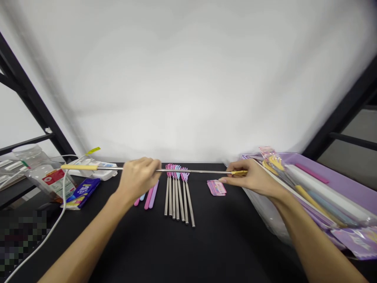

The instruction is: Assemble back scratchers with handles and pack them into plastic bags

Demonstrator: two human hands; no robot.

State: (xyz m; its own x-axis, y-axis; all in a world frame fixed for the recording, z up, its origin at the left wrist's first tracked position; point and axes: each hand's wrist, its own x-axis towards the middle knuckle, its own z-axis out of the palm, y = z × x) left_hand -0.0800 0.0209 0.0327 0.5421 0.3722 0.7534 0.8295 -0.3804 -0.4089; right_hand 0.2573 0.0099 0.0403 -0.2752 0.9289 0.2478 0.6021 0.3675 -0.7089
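A telescopic back scratcher [194, 171] is stretched out level above the black table, its yellow handle [79, 167] at the left end. My left hand [138, 173] is closed around the metal rod near its middle. At the other end, my right hand [244, 175] pinches the yellow head, which its fingers partly cover. Below the rod lie several metal rods [179, 200] with pink, purple and blue claw heads, side by side. Pink and purple handles [151, 196] rest beside them, under my left hand. Near my right fingertips is a small stack of pink cards [217, 188].
A purple bin [347, 181] at the right holds bagged back scratchers with yellow and blue handles. At the left stand a clear plastic jar [48, 177], a blue snack packet [84, 190], a white power strip [103, 169] and a white cable [64, 192]. A white wall rises behind.
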